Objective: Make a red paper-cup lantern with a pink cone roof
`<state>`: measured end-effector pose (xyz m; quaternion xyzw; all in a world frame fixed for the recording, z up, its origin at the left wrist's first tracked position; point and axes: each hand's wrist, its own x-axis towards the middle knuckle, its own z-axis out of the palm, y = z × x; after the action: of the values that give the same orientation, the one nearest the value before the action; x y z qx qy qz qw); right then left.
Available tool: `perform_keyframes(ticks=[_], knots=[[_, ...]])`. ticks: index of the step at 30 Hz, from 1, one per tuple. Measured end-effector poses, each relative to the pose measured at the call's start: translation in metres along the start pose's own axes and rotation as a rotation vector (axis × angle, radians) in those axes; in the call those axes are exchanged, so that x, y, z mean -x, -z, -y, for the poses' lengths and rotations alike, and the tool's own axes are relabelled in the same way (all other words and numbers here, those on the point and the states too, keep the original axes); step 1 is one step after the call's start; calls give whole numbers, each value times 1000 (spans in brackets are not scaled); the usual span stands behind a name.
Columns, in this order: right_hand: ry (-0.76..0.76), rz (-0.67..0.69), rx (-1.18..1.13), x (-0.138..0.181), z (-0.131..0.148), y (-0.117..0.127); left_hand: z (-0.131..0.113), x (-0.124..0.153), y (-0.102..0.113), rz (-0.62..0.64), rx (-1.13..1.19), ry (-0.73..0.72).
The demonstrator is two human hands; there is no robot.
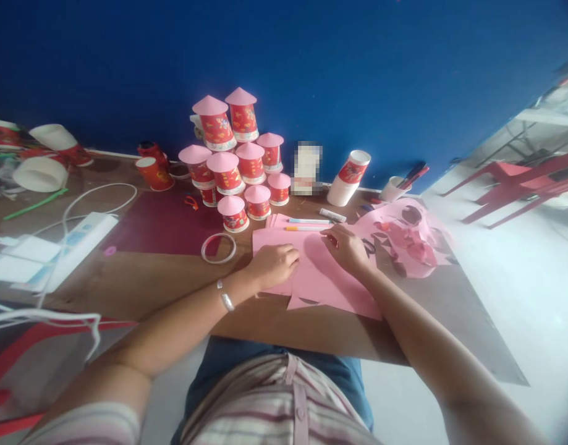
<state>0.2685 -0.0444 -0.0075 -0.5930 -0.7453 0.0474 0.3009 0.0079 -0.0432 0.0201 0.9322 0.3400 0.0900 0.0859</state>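
My left hand (275, 267), with curled fingers pressed together, rests against the pink paper (316, 278) on the table. A silver bracelet circles that wrist. Over the paper's upper right part, my right hand (345, 248) has its thumb and fingers drawn together; whatever they grip is hidden. Its fingertips lie beside an orange-and-white pen (302, 228). Behind that is a blue-and-white pen (308, 220), with a glue stick (332, 215) to its right. Black loops (369, 247), possibly scissor handles, show beside my right wrist. Cut pink paper scraps (411, 238) are heaped on the right.
Several red paper cups with pink cone tops (225, 176) stand in a group, some stacked. A tape roll (219, 248) lies before them. Stacked cups (349, 178) and a pen cup (395, 188) stand behind. White cables and a power strip (65, 253) occupy the left.
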Motion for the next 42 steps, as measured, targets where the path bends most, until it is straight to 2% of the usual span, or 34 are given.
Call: perform_keyframes(ticks=[3,6,10,14,18,23,27,31,37,39,42], knots=[[19,-8,44,8,0,-6,1,16,6,-40,-33,-24],[33,-20,68,14,3,-9,9,39,18,-121,-63,18],[26,-30,58,17,7,-9,36,82,29,-288,-135,208],[26,-17,35,16,9,-8,66,122,23,-309,-260,360],[-35,-3,7,15,11,-7,75,138,15,-344,-243,348],[-60,6,-30,15,16,-4,51,117,27,-458,-211,150],[-66,-3,-57,14,16,-5,25,79,40,-438,-194,-62],[-71,4,-104,5,4,0,14,45,37,-374,-192,-236],[-165,-135,-187,-4,-16,42,12,10,17,-330,-209,-356],[-158,-131,-161,1,-15,57,6,3,12,-343,-194,-410],[-67,-73,-82,19,-6,71,-4,-4,8,-344,-163,-448]])
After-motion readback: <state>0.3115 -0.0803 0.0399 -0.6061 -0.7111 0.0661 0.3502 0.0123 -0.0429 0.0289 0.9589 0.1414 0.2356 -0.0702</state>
